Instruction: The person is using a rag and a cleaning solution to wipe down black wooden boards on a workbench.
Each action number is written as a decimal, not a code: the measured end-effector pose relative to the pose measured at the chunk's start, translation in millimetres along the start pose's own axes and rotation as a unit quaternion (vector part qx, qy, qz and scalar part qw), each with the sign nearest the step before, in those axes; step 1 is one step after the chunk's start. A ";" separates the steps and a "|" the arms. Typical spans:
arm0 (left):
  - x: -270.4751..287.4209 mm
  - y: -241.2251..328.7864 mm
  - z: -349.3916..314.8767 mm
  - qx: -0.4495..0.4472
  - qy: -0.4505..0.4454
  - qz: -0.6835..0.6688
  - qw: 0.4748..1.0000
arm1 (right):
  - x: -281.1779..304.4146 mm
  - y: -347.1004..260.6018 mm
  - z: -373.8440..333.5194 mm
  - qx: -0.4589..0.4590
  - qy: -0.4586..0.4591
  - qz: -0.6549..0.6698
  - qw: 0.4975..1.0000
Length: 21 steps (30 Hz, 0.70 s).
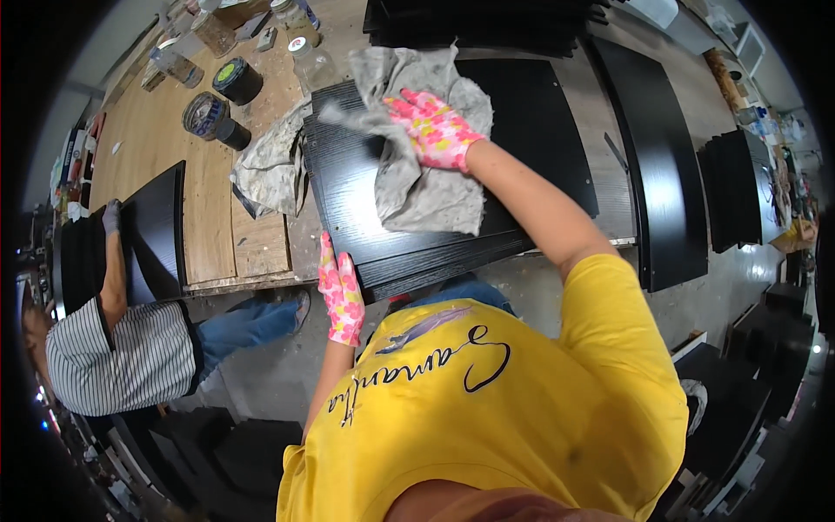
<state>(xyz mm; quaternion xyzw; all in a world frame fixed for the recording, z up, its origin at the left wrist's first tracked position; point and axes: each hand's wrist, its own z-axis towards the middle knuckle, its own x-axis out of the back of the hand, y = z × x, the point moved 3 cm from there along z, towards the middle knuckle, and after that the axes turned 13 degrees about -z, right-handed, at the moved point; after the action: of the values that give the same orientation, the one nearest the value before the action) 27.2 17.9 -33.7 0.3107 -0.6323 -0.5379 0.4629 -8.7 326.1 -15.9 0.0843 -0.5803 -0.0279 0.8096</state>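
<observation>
A stack of black wood-grain boards (348, 217) lies on the workbench in front of me, its top face glossy with light. My right hand (432, 130), in a pink and yellow patterned glove, presses a crumpled grey cloth (430, 200) onto the top board, with fabric bunched under the palm and fingers. Part of the cloth's left side is blurred. At the near left corner of the stack is my left hand (341, 291), gloved in the same pattern. Its fingers are stretched out along the board's edge, and it holds nothing.
Left of the stack lies another stained rag (274, 170). Jars and a dark lidded pot (237, 81) stand behind it. A long black panel (652, 165) lies to the right, and more black boards (478, 26) are piled behind. A co-worker in a striped shirt (122, 357) handles panels at far left.
</observation>
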 end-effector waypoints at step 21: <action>15.7 10.9 -13.7 -0.113 -0.078 0.110 0.984 | 99.4 84.2 -312.5 -0.613 -0.190 0.012 0.767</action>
<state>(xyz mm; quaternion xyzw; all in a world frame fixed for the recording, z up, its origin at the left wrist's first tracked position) 35.0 1.1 -19.4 0.1425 -0.6319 -0.5742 0.5007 314.3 427.3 -6.4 -0.4437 -0.5824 -0.3836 0.5629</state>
